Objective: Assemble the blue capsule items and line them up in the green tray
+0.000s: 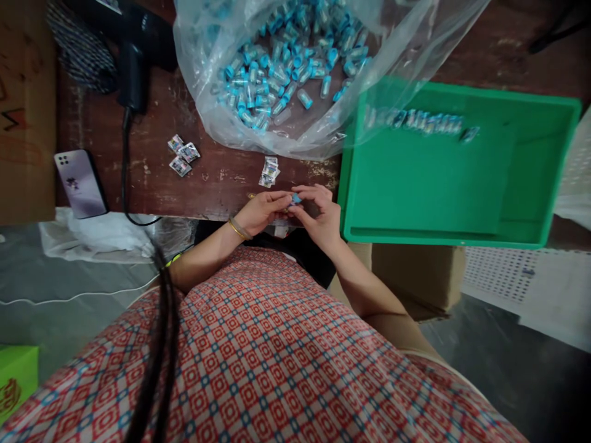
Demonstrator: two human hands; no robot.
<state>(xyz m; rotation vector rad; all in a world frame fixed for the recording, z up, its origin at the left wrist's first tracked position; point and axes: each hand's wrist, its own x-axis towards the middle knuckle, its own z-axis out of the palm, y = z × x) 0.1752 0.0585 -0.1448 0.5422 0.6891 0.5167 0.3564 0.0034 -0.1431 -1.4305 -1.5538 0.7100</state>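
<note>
Near the table's front edge, my left hand [259, 212] and my right hand [324, 223] meet with their fingers closed around a small blue-capped vial [296, 199]. Only its blue end shows between the fingertips; the rest is covered. Just beyond my hands lies a little stack of printed squares [269, 171], and more printed squares [183, 156] are spread to the left. A big clear plastic bag [305, 144] lies open at the back, holding many clear vials [277, 74] with light-blue caps.
At the right stands a green tray [452, 240] with a row of vials with printed wrapping [427, 122] along its far side. On the left are a black heat gun or hair dryer [133, 74] with its cord, a phone [80, 183] and a cardboard box [28, 123].
</note>
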